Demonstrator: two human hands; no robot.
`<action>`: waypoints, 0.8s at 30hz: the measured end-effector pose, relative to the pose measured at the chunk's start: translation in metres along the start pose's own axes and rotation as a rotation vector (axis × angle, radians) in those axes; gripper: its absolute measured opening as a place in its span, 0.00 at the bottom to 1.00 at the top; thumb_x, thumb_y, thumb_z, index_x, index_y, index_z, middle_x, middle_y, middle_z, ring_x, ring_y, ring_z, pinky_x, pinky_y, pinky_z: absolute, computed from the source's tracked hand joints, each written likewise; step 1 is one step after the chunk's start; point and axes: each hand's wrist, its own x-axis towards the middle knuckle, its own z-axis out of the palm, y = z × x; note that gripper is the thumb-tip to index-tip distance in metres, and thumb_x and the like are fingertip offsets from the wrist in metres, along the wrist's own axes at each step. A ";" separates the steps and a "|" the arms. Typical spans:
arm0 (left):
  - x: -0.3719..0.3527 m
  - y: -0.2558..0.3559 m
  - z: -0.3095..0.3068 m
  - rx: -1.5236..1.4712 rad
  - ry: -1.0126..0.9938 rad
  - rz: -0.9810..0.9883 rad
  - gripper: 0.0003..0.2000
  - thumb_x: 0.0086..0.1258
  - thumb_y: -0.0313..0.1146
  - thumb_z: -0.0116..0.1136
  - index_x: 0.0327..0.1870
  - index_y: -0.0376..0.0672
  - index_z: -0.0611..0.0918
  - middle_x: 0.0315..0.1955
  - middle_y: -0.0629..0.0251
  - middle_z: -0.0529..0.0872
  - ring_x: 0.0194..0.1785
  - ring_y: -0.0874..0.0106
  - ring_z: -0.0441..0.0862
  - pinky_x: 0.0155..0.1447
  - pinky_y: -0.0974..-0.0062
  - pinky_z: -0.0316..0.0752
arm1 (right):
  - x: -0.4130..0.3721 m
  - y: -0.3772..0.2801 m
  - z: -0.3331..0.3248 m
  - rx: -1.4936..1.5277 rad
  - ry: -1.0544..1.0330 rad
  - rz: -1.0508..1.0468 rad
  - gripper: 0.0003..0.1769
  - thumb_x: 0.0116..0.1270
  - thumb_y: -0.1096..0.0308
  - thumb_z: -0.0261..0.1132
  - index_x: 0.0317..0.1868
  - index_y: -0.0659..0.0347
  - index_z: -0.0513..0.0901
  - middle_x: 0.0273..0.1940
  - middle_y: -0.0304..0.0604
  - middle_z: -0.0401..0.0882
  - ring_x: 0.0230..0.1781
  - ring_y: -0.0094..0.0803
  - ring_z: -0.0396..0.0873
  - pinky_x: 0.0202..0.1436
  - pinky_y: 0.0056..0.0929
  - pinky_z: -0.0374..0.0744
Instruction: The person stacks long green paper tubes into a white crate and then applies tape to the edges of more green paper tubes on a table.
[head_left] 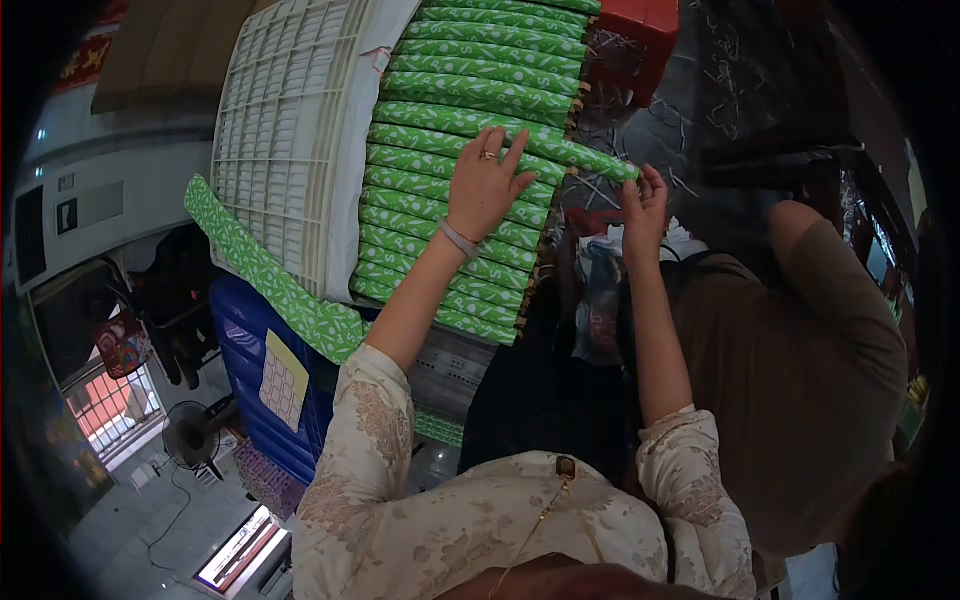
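Many long green rolls (440,215) with white print lie side by side in a row, brown showing at their right ends. My left hand (487,180) rests on the rolls, fingers apart and lying flat, with a ring and a wrist band on it. My right hand (647,205) pinches the end of one green printed roll (598,160) that sticks out to the right past the others. Its left part lies along the row near my left fingertips. White sheeting (368,170) runs along the rolls' left ends.
A cream plastic grid crate (285,130) adjoins the rolls, with a loose green printed strip (270,290) at its lower side. A blue plastic crate (255,370) stands below. At right sit a red box (640,40), paper scraps and a co-worker in a brown top (790,380).
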 end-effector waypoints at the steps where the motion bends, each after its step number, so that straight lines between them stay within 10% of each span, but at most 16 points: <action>1: 0.001 0.001 -0.001 0.031 -0.011 0.009 0.23 0.61 0.43 0.55 0.52 0.36 0.72 0.49 0.51 0.71 0.55 0.55 0.68 0.56 0.61 0.65 | 0.001 0.000 0.000 0.000 0.001 -0.001 0.24 0.65 0.72 0.57 0.59 0.64 0.59 0.57 0.47 0.63 0.55 0.29 0.66 0.57 0.25 0.67; 24: 0.002 0.038 0.019 0.008 -0.075 0.004 0.25 0.64 0.48 0.51 0.60 0.46 0.69 0.62 0.59 0.63 0.67 0.62 0.58 0.65 0.56 0.55 | -0.001 -0.009 0.001 0.009 -0.025 0.047 0.25 0.66 0.71 0.56 0.60 0.63 0.57 0.56 0.46 0.64 0.53 0.29 0.68 0.56 0.26 0.70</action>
